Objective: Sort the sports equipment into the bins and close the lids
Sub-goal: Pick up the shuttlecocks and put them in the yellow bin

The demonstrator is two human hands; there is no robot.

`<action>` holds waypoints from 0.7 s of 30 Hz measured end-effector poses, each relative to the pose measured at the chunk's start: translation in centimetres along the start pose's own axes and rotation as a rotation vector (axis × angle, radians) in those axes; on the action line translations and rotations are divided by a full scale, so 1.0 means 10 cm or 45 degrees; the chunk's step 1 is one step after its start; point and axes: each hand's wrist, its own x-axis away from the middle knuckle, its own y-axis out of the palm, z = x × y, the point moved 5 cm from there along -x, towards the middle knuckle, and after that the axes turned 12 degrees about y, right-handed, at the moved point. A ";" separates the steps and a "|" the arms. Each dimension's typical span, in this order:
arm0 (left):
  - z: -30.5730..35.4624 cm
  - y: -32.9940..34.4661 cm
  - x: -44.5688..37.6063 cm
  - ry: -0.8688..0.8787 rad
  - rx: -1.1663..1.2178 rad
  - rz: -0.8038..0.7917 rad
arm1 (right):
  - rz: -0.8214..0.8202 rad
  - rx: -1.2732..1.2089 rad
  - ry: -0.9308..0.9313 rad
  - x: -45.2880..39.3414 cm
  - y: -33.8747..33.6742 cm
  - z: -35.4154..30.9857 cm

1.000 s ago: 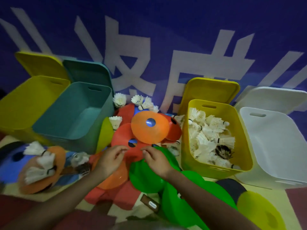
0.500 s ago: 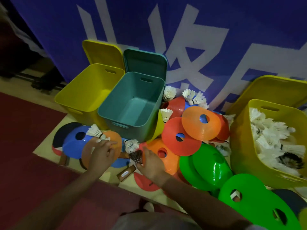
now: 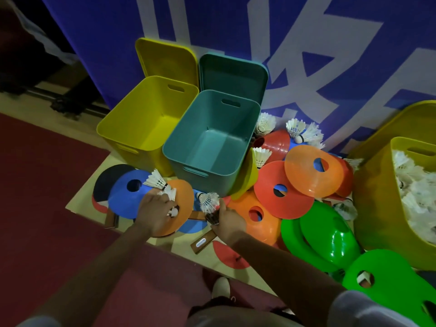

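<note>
- Against half a second ago, my left hand [image 3: 157, 212] lies lower on the orange cone disc [image 3: 181, 206], its fingers now curled round white shuttlecocks [image 3: 170, 193] there; one more shuttlecock [image 3: 157, 180] lies just above it on the blue disc [image 3: 128, 194].
- My right hand [image 3: 227, 218] has closed in: it pinches a white shuttlecock [image 3: 209, 201] and a dark-feathered one [image 3: 212, 217], where before it only reached toward them.
- The teal bin [image 3: 188, 147] and the yellow bin [image 3: 122, 128] beside it stand open with nothing in them, lids propped against the blue banner [image 3: 113, 43], as before.
- How many shuttlecocks my left palm covers I cannot tell.
- The paddle handles [image 3: 203, 241] near my wrists are partly buried under discs, and their blades are hard to make out.
- The right yellow bin [image 3: 372, 208], heaped with shuttlecocks, is cut off by the frame edge.
- Orange and red discs [image 3: 313, 171] pile between the teal bin and that right bin; green discs [image 3: 330, 239] crowd the floor below them.
- More shuttlecocks [image 3: 296, 127] sit at the foot of the banner.
- Open room lies left, over the dark red floor [image 3: 47, 208].
</note>
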 end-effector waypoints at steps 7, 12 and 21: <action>-0.03 -0.09 0.04 -0.069 0.292 0.218 | 0.023 -0.378 -0.032 0.03 0.01 0.09; 0.29 -0.44 0.08 -0.054 0.418 0.449 | 0.043 -0.841 -0.066 0.16 -0.23 0.28; 1.24 -0.92 -0.45 0.137 0.930 0.534 | 0.280 -1.102 -0.046 0.33 -0.91 1.04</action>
